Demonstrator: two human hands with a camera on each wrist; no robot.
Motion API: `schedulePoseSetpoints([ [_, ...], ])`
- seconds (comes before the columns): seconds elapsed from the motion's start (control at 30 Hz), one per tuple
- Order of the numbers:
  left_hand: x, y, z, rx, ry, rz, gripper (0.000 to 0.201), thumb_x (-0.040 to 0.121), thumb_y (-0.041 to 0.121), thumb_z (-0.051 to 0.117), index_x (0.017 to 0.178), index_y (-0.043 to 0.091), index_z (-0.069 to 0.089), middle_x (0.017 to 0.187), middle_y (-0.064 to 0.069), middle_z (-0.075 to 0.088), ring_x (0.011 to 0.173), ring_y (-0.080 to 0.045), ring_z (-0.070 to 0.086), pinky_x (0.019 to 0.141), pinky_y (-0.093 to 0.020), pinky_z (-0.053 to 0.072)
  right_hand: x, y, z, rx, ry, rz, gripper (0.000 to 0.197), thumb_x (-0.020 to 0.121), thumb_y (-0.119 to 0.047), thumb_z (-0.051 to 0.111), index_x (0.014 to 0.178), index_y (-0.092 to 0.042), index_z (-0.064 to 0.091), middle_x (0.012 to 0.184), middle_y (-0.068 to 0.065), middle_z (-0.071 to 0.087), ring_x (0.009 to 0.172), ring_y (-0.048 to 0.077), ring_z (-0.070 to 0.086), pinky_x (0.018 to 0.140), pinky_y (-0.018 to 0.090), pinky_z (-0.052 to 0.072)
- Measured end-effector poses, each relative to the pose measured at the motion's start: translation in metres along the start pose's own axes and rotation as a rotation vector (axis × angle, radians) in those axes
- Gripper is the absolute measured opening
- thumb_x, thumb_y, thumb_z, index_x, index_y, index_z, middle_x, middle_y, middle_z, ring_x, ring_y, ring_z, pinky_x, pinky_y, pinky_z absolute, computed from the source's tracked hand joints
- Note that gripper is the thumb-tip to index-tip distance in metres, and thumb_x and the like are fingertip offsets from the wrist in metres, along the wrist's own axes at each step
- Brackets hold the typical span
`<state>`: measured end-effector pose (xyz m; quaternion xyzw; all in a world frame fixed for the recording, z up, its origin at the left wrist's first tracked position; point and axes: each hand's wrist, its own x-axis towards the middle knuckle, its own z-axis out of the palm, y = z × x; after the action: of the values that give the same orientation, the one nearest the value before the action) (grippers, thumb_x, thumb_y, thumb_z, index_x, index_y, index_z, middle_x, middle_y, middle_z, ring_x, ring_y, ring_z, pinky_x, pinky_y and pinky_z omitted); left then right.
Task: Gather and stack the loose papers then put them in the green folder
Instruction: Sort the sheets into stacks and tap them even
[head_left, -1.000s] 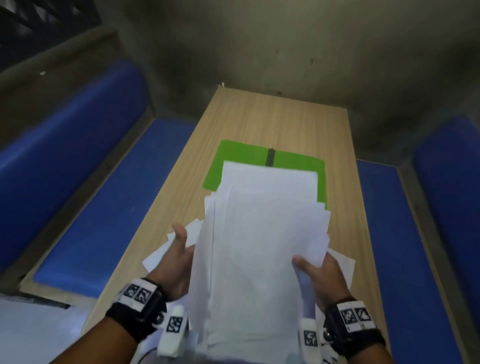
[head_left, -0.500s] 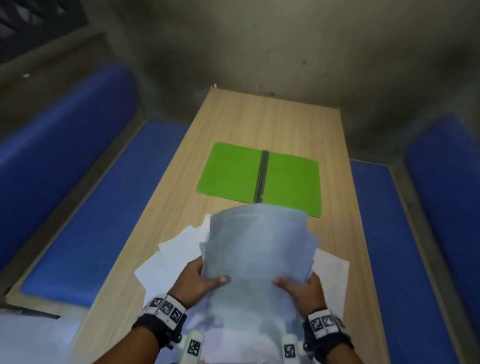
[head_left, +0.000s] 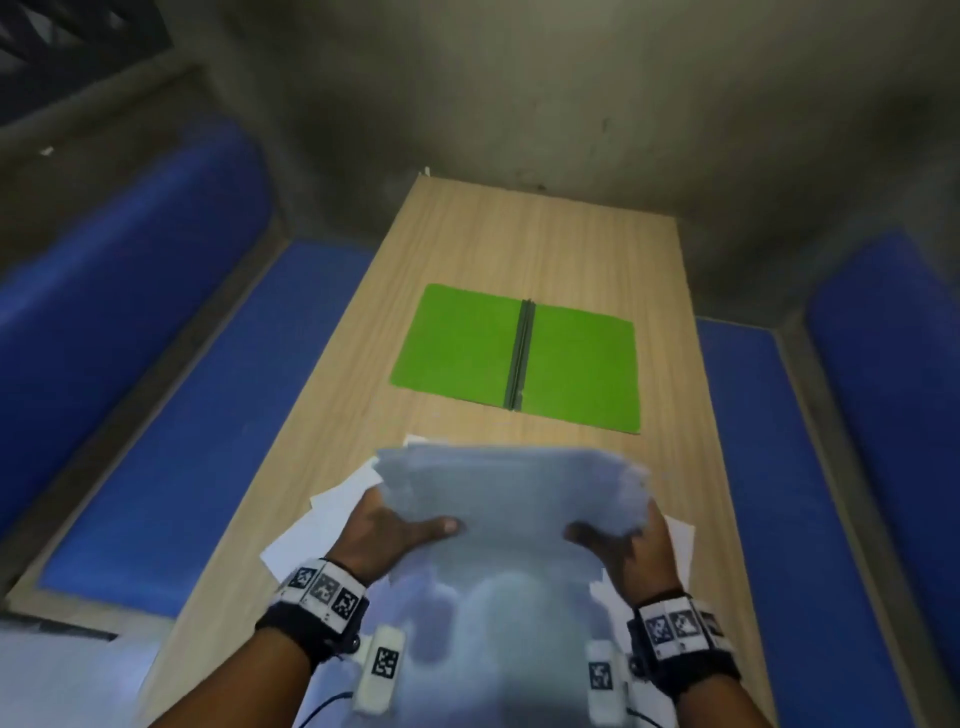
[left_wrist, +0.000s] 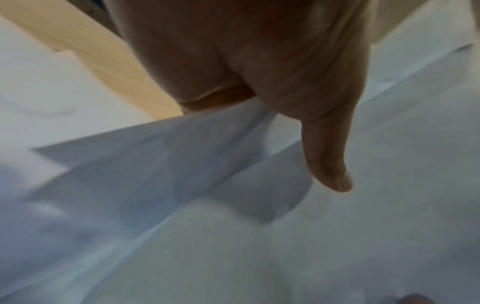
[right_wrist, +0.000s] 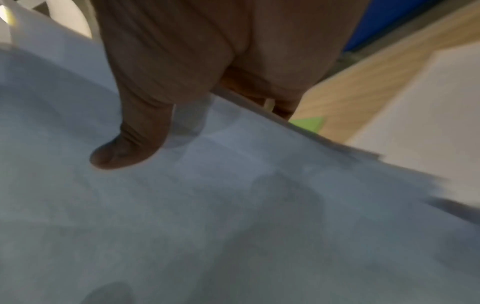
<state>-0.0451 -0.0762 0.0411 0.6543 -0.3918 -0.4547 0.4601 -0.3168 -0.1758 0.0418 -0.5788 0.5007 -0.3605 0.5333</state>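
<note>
Clearly both the left hand (head_left: 387, 525) and right hand (head_left: 631, 545) pinch the paper stack (head_left: 511, 499) at its side edges, thumbs on top, near the open green folder (head_left: 514, 353) lying farther along the table (head_left: 545, 244). Ragged edges could let sheets slip out. Only the head view shows loose sheets (head_left: 332, 512) left underneath; wrist views show the thumbs' grip.

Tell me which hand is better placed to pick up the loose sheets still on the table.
Left, probably. More loose sheets lie fanned out beside the left hand; only one corner of a sheet shows past the right hand. Both hands share a grip on the paper stack, so the right would hold it alone.
</note>
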Motion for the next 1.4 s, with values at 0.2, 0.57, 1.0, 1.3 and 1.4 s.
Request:
schedulePoseSetpoints([
  [0.2, 0.015, -0.021, 0.025, -0.047, 0.054, -0.049, 0.044, 0.054, 0.048, 0.094, 0.085, 0.028, 0.070, 0.073, 0.028, 0.073, 0.071, 0.005, 0.069, 0.063, -0.007, 0.048, 0.000, 0.028, 0.018, 0.003, 0.097, 0.214, 0.048, 0.059, -0.047, 0.086, 0.094, -0.024, 0.063, 0.092, -0.004, 0.065, 0.086, 0.022, 0.063, 0.073, 0.029, 0.055],
  [0.57, 0.014, -0.020, 0.019, -0.255, 0.252, 0.075, 0.054, 0.054, 0.050, 0.090, 0.095, 0.020, 0.072, 0.085, 0.017, 0.079, 0.081, 0.000, 0.074, 0.067, -0.015, 0.054, -0.002, 0.017, 0.000, 0.105, 0.092, -0.030, 0.058, 0.059, -0.012, 0.090, 0.108, -0.015, 0.061, 0.097, 0.000, 0.074, 0.089, 0.028, 0.068, 0.073, 0.040, 0.059],
  [1.0, 0.024, -0.008, 0.024, 0.009, 0.243, 0.145, 0.032, 0.077, 0.019, 0.085, 0.102, 0.026, 0.067, 0.088, 0.022, 0.074, 0.084, 0.016, 0.065, 0.069, -0.004, 0.046, -0.003, 0.008, 0.010, -0.075, 0.196, -0.056, 0.057, 0.069, -0.053, 0.073, 0.113, -0.018, 0.066, 0.106, -0.006, 0.070, 0.100, 0.004, 0.064, 0.089, 0.021, 0.049],
  [1.3, 0.026, -0.017, 0.047, 0.060, 0.091, 0.139, 0.031, 0.076, 0.035, 0.075, 0.105, 0.032, 0.063, 0.104, 0.015, 0.070, 0.091, 0.000, 0.068, 0.082, -0.030, 0.057, 0.006, 0.024, 0.019, -0.130, 0.199, 0.033, 0.023, 0.079, -0.016, 0.077, 0.087, -0.031, 0.063, 0.092, -0.001, 0.069, 0.079, -0.005, 0.063, 0.068, 0.003, 0.042],
  [1.4, 0.031, 0.000, 0.048, -0.112, 0.175, 0.153, 0.040, 0.070, 0.035, 0.082, 0.104, 0.021, 0.069, 0.098, 0.011, 0.077, 0.090, -0.006, 0.072, 0.077, -0.020, 0.054, 0.007, 0.014, 0.011, -0.021, 0.250, 0.029, 0.019, 0.081, -0.018, 0.075, 0.096, -0.026, 0.066, 0.091, -0.011, 0.069, 0.077, -0.014, 0.063, 0.066, 0.004, 0.046],
])
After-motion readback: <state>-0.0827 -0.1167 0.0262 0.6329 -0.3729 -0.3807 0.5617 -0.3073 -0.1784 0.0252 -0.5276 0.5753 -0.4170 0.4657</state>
